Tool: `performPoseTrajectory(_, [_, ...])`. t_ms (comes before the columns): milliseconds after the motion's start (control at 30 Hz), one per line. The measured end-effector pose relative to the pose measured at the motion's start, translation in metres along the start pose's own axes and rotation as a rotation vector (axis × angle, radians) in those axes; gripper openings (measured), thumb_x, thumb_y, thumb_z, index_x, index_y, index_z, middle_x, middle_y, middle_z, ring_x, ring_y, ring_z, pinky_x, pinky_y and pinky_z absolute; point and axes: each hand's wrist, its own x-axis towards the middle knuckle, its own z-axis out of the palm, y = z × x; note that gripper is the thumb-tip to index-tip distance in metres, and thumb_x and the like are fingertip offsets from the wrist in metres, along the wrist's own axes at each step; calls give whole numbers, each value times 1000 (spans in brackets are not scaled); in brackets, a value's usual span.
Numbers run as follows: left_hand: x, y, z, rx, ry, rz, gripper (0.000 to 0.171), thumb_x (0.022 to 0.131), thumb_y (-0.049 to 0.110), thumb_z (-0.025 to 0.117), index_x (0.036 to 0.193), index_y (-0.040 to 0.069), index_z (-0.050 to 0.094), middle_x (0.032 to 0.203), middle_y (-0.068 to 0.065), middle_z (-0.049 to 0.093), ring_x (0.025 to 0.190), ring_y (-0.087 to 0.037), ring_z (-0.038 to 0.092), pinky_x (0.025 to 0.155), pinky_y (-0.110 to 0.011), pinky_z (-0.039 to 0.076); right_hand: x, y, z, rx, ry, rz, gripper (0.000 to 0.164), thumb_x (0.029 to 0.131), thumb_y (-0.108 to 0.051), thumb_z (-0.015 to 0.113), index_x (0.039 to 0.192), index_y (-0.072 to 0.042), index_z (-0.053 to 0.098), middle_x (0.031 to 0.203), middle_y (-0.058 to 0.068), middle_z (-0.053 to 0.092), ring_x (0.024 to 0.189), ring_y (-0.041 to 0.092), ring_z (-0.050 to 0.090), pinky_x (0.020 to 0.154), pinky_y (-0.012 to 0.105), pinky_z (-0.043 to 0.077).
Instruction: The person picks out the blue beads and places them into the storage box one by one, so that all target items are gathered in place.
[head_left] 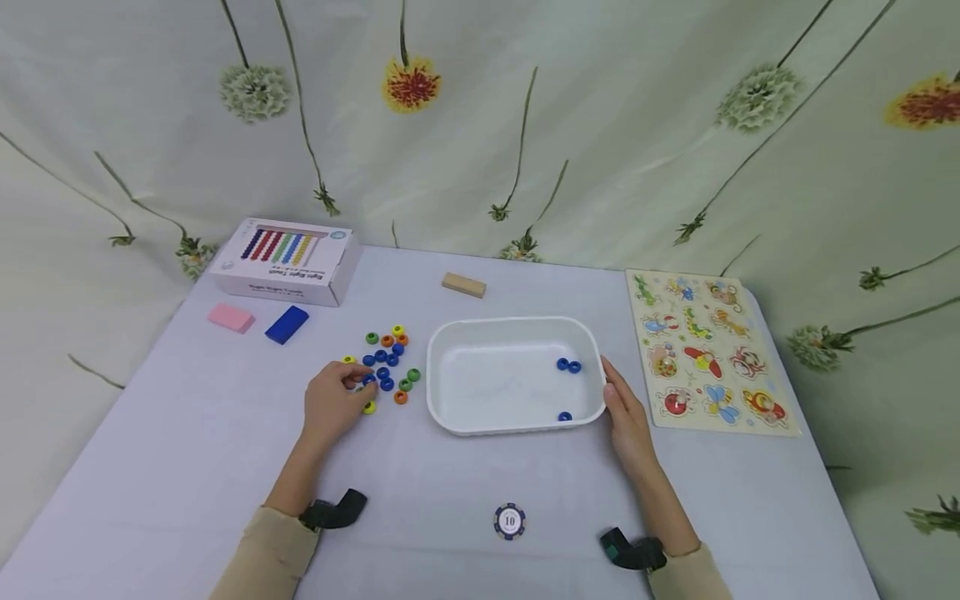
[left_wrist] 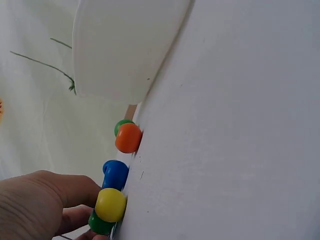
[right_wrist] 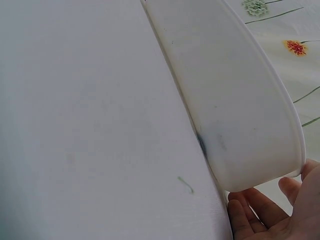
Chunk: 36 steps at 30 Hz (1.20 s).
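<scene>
Beads point(head_left: 386, 384) sit in two groups: three blue ones inside the right part of one white tray point(head_left: 487, 375), and a scatter on the worktop point(head_left: 420, 517) to its left, showing at least seven blue, three green, three orange and three yellow. The left hand point(head_left: 333, 404) reaches into the scatter, thumb and finger pinching a blue bead point(head_left: 368, 379); the right hand point(head_left: 628, 425) grips the tray's right end, thumb at the rim. One chip point(head_left: 510, 522) lies between the wrists.

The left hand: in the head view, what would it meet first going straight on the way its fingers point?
Most likely the blue beads just ahead of the left hand, though the exact gap is hard to judge.
</scene>
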Motion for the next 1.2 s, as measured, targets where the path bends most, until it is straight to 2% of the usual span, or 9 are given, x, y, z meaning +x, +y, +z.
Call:
performPoseTrajectory(167, [3, 24, -17, -51, 49, 51, 27, 83, 23, 61, 108, 12, 63, 92, -7, 58, 80, -18, 51, 62, -26, 41, 0, -2, -1, 15, -8, 17, 42, 93, -44, 33, 134, -35, 33, 140, -14, 32, 131, 6, 25, 103, 23, 26])
performPoseTrajectory(267, [6, 55, -26, -124, 72, 122, 29, 84, 27, 60, 110, 15, 61, 94, -5, 61, 82, -16, 54, 64, -24, 45, 0, -4, -1, 11, -17, 23, 42, 93, -44, 33, 134, -36, 33, 140, -15, 32, 131, 5, 24, 104, 28, 25])
performPoseTrajectory(333, [9, 79, -26, -215, 47, 168, 30, 83, 28, 61, 110, 16, 62, 93, -4, 61, 83, -14, 54, 67, -23, 46, 0, -4, -1, 8, -18, 24, 42, 93, -45, 33, 134, -36, 33, 140, -15, 31, 131, 5, 24, 105, 30, 24])
performPoseTrajectory(500, [17, 138, 0, -430, -59, 238, 31, 80, 23, 65, 110, 16, 60, 91, -2, 60, 81, -12, 54, 69, -24, 47, 1, -3, -1, 18, -11, 22, 41, 94, -43, 33, 134, -35, 34, 140, -13, 32, 131, 6, 24, 105, 33, 24])
performPoseTrajectory(667, [24, 175, 43, -461, -162, 298, 26, 76, 17, 69, 100, 10, 61, 83, -2, 61, 73, -12, 56, 65, -25, 47, -2, -13, 0, 8, -18, 32, 40, 96, -34, 33, 136, -31, 33, 141, -11, 32, 132, 9, 23, 106, 36, 22])
performPoseTrajectory(767, [31, 182, 71, -452, -240, 329, 21, 75, 17, 70, 93, 10, 63, 79, 0, 61, 70, -11, 55, 62, -23, 47, 0, -14, 1, 10, -12, 35, 40, 95, -36, 33, 135, -32, 33, 141, -10, 32, 132, 10, 24, 106, 38, 21])
performPoseTrajectory(900, [37, 178, 103, -444, -322, 345, 19, 73, 14, 72, 90, 11, 66, 72, 0, 59, 64, -9, 52, 58, -19, 44, 3, -2, 3, 13, -16, 24, 41, 94, -43, 33, 134, -36, 34, 140, -13, 32, 132, 9, 24, 106, 39, 21])
performPoseTrajectory(1000, [37, 176, 116, -419, -401, 339, 19, 72, 12, 72, 90, 9, 67, 70, 0, 58, 62, -8, 50, 56, -18, 43, 1, -4, 3, 0, -12, 43, 40, 94, -43, 33, 133, -37, 34, 140, -14, 32, 132, 8, 24, 107, 40, 21])
performPoseTrajectory(1200, [34, 178, 129, -221, -523, 331, 19, 72, 17, 72, 90, 15, 69, 66, 5, 58, 58, -6, 51, 55, -18, 40, -3, -21, 1, -7, 7, 55, 39, 96, -31, 33, 135, -29, 35, 141, -8, 34, 132, 12, 24, 107, 40, 19])
